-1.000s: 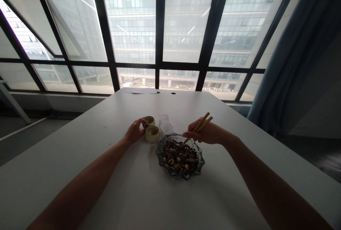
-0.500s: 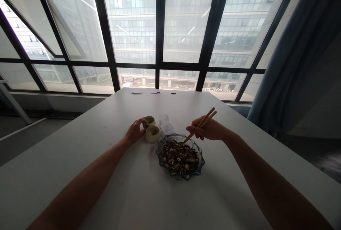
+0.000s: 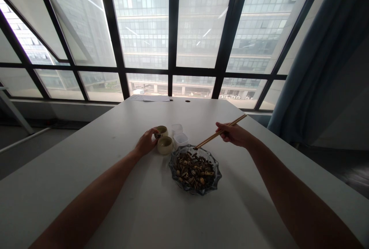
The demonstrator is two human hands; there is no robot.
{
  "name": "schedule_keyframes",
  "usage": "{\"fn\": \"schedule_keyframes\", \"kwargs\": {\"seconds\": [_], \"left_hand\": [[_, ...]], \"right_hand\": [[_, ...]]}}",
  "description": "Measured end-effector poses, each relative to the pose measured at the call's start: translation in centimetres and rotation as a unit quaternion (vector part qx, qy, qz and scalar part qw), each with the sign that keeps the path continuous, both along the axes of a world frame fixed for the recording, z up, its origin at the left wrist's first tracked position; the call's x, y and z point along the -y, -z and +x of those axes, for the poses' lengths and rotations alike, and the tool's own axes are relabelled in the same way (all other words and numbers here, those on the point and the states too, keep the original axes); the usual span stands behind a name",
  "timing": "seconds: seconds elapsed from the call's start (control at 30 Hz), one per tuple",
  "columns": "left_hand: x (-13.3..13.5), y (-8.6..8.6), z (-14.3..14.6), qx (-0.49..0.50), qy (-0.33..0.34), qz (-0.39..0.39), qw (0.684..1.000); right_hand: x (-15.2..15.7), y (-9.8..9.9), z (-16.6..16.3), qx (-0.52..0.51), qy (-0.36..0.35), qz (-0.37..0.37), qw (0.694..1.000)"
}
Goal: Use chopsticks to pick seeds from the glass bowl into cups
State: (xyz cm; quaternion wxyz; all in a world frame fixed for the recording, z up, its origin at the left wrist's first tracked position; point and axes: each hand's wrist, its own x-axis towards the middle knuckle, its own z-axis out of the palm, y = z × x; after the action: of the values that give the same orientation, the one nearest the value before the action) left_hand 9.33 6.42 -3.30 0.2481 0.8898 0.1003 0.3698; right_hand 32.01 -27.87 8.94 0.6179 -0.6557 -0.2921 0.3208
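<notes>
My right hand (image 3: 234,133) grips a pair of wooden chopsticks (image 3: 219,132), whose tips hover at the far rim of a scalloped glass bowl (image 3: 216,174) filled with striped sunflower seeds (image 3: 193,168). My left hand (image 3: 146,141) rests on the table with its fingers curled against two small cream cups (image 3: 165,145); one cup sits behind the other. Whether the chopstick tips hold a seed is too small to tell.
Two small clear plastic containers (image 3: 180,138) stand just behind the glass bowl. The white table (image 3: 150,206) runs to a big window; papers (image 3: 150,98) lie at its far edge. A blue curtain (image 3: 319,60) hangs at the right.
My right hand has drawn back to the right and lifted, pulling the chopstick tips out of the seeds to the bowl's far rim. My left hand stays by the cups.
</notes>
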Motion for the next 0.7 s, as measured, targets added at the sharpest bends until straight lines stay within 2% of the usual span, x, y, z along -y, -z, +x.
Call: {"fn": "schedule_keyframes", "kwargs": {"seconds": [0.3, 0.5, 0.7], "left_hand": [[0.2, 0.0, 0.0, -0.003, -0.001, 0.018, 1.000], [1.3, -1.7, -1.0, 0.077, -0.025, 0.050, 0.996], [3.3, -2.9, -1.8, 0.009, 0.079, 0.158, 0.984]], "right_hand": [[0.1, -0.5, -0.5, -0.009, 0.000, 0.004, 1.000], [0.1, -0.3, -0.5, 0.035, -0.002, 0.016, 0.999], [0.0, -0.4, -0.4, 0.046, 0.008, 0.026, 0.999]]}}
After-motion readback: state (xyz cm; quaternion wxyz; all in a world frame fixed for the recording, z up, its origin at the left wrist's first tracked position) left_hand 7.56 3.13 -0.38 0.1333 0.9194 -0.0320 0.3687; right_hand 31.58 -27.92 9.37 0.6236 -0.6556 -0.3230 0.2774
